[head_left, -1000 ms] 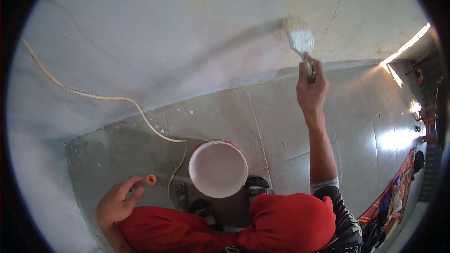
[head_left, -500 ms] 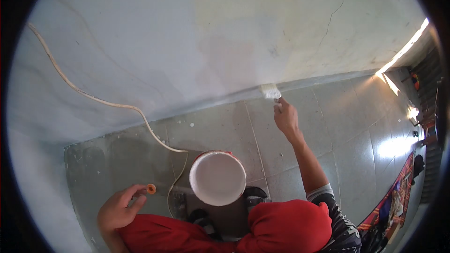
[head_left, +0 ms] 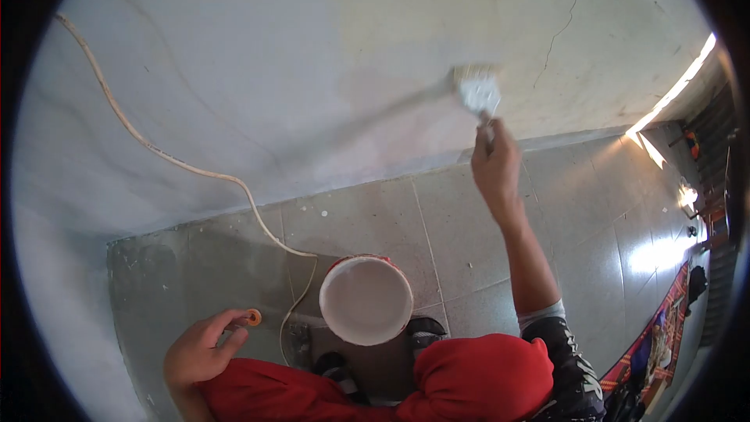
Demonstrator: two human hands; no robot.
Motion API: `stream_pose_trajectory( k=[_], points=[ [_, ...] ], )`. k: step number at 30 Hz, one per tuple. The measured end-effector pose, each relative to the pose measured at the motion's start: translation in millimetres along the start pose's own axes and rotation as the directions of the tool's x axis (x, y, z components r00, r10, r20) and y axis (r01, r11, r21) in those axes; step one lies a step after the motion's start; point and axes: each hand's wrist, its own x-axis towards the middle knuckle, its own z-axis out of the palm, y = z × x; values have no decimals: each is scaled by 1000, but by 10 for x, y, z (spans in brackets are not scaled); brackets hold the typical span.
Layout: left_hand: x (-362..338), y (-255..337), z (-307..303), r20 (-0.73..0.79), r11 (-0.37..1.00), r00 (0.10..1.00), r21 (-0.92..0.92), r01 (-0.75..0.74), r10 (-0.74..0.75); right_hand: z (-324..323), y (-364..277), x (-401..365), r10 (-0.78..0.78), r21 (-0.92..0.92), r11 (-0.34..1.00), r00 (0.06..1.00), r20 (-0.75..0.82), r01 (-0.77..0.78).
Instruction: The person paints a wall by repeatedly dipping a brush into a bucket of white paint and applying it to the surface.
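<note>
Paintbrush [head_left: 478, 92] is up at the wall [head_left: 398, 47], above the skirting strip [head_left: 558, 139]. Bristle end points up-picture, handle down into the right hand [head_left: 497, 164]; long axis near vertical in view, top leaning slightly left. Its shadow runs down-left from the bristles. Can't confirm bristle contact.

Edges: wall/floor line passes below the brush. Thin crack [head_left: 553, 39] in the wall, up and right of the brush. Open wall left, right and above. Bucket [head_left: 366, 301] sits on the tiled floor [head_left: 484, 266], below and left of the brush, well apart from it; round rim, pale contents. Cable [head_left: 180, 162] crosses the wall left of it, then runs down to the floor beside the bucket.

Hands: right is closed narrow round the handle. Left hand [head_left: 199, 350] is half curled, thumb and fingers a little apart, fingertips at an orange ring [head_left: 254, 317]; can't tell if touching or gripping.
</note>
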Motion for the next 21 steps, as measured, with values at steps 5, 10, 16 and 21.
stream_pose_trajectory(
  k=[5, 10, 16, 21],
  points=[
    [-8, -72, 21, -17, 999, 999, 13, -34, 34, 180, 366, -584, 316, -159, 948, 866, 388, -275],
    [-45, -115, 6, 15, 998, 998, 27, -63, 62, -275, -2, 48, 332, -163, 942, 886, 324, -293],
    [-65, -86, -3, 4, 1000, 1000, -4, 4, -4, -956, -860, 806, 91, 27, 996, 984, -155, -87],
    [-93, -103, -16, -13, 997, 997, -14, -70, 70, -672, -611, 506, 69, 3, 998, 993, -96, -69]
  ],
)
